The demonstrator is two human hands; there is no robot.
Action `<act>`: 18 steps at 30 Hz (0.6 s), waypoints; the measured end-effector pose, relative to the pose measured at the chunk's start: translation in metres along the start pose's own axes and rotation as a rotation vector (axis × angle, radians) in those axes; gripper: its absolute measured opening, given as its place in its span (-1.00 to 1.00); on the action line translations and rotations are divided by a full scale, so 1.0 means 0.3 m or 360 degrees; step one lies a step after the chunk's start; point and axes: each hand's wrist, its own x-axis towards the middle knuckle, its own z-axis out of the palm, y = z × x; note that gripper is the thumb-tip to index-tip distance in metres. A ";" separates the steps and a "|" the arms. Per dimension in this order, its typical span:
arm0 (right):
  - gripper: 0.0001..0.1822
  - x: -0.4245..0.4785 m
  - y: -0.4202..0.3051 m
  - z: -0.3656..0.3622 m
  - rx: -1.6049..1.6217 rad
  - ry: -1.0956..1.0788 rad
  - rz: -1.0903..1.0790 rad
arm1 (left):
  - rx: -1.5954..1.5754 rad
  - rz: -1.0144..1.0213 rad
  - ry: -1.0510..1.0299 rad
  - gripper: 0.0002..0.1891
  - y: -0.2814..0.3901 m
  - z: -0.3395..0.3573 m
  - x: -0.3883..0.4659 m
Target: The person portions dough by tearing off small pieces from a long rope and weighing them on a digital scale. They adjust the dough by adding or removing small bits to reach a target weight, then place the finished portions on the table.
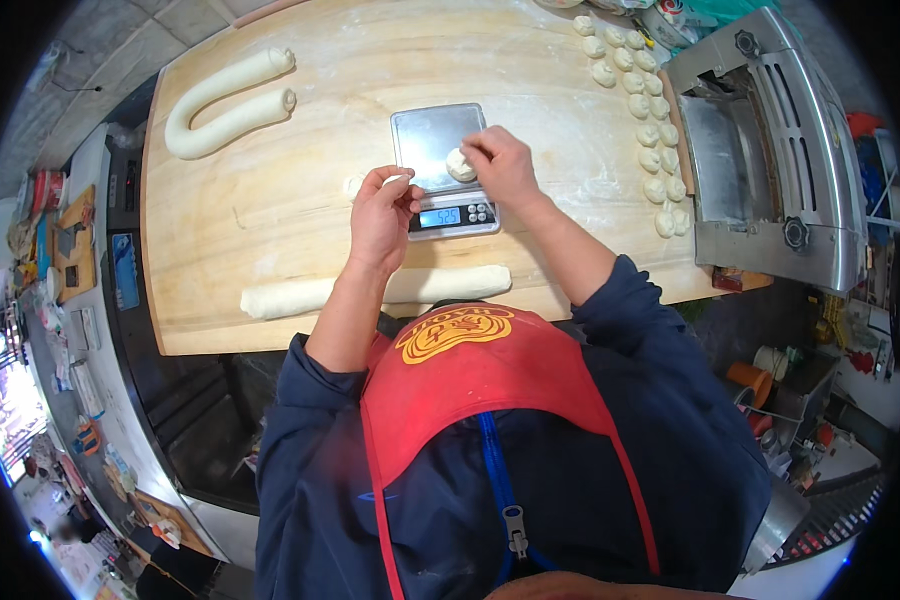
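A digital kitchen scale (444,135) with a steel plate and a lit display lies on the wooden board (330,225). On its plate sits a small round dough piece (461,166), with the fingers of my right hand (504,161) at its right edge. My left hand (382,214) is over the scale's lower left corner, fingertips curled together; whether it pinches a bit of dough cannot be told. Pale dough (353,186) shows partly behind that hand. A thick dough rope (450,283) lies near the board's front edge, passing under my left forearm.
A bent dough rope (187,112) lies at the far left of the board. Several small dough pieces (649,135) stand in rows at the right, beside a stainless steel machine (765,150). Bags and a bowl (664,26) are at the back right.
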 end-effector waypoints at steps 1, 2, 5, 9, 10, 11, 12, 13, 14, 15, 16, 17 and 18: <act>-0.89 -0.018 0.012 0.008 -0.0137 -0.0091 -0.0057 | -0.0030 -0.0018 0.0022 -0.87 -0.005 -0.008 0.002; -0.89 -0.043 0.020 0.014 -0.0276 -0.0181 -0.0113 | -0.0036 -0.0040 0.0018 -0.85 -0.015 -0.020 0.006; -0.83 -0.059 -0.020 -0.012 -0.0280 -0.0293 -0.0092 | -0.0037 -0.0078 -0.0014 -0.80 -0.018 -0.057 0.005; -0.77 -0.021 -0.107 -0.075 0.0619 -0.0307 0.0377 | 0.0133 -0.0064 -0.0209 -0.69 0.007 -0.021 -0.008; -0.76 -0.004 -0.138 -0.089 0.0914 -0.0389 0.0540 | 0.0210 -0.0052 -0.0273 -0.66 0.014 0.001 -0.009; -0.77 0.008 -0.175 -0.106 0.0974 -0.0541 0.0552 | 0.0268 -0.0070 -0.0326 -0.65 0.018 0.021 -0.016; -0.78 0.020 -0.213 -0.124 0.1035 -0.0692 0.0559 | 0.0329 -0.0085 -0.0381 -0.63 0.024 0.046 -0.021; -0.79 0.026 -0.232 -0.130 0.1094 -0.0845 0.0564 | 0.0390 -0.0098 -0.0434 -0.62 0.027 0.070 -0.026; -0.85 0.025 -0.220 -0.119 0.0922 -0.0761 0.0357 | 0.0430 -0.0117 -0.0419 -0.62 0.027 0.093 -0.034; -0.86 0.022 -0.222 -0.121 0.0979 -0.0752 0.0450 | 0.0417 -0.0154 -0.0451 -0.64 0.029 0.092 -0.033; -0.88 0.016 -0.226 -0.124 0.1036 -0.0743 0.0543 | 0.0404 -0.0191 -0.0480 -0.66 0.030 0.091 -0.032; -0.89 0.013 -0.229 -0.125 0.1093 -0.0736 0.0635 | 0.0390 -0.0227 -0.0509 -0.67 0.030 0.088 -0.030; -0.90 0.008 -0.227 -0.121 0.0999 -0.0680 0.0557 | 0.0370 -0.0210 -0.0486 -0.71 0.024 0.082 -0.027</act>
